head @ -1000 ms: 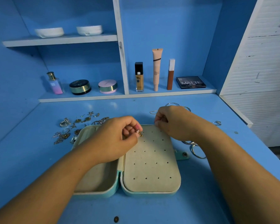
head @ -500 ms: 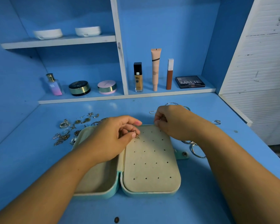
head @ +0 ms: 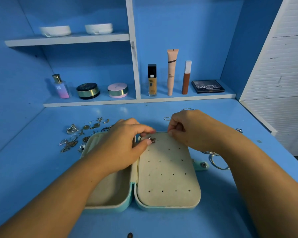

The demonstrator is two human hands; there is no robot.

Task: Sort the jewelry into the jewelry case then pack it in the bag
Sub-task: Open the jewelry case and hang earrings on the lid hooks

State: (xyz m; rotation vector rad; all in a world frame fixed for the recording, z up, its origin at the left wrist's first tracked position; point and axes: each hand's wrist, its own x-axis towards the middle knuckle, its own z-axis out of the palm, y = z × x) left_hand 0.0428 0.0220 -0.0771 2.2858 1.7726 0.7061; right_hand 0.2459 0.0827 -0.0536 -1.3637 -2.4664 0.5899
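Broadly, the blue tabletop (head: 33, 169) carries the open jewelry case (head: 113, 193), lying flat with a perforated panel (head: 169, 182) in its right half. At its far end the right hand (head: 191, 129) curls its fingers by the rim, whether gripping anything cannot be told, and the left hand (head: 120, 146) pinches thumb against forefinger. Loose jewelry (head: 76, 136) lies scattered left of the case; the pinched earring (head: 151, 140) touches the panel's far left corner.

Light: you get even, fairly bright light from above
Shadows: soft, dimming the jewelry case's (head: 169, 207) left half
Glare: two pale spots on your desk (head: 108, 112)
Edges: upper shelf (head: 67, 40) bows, wide-angle
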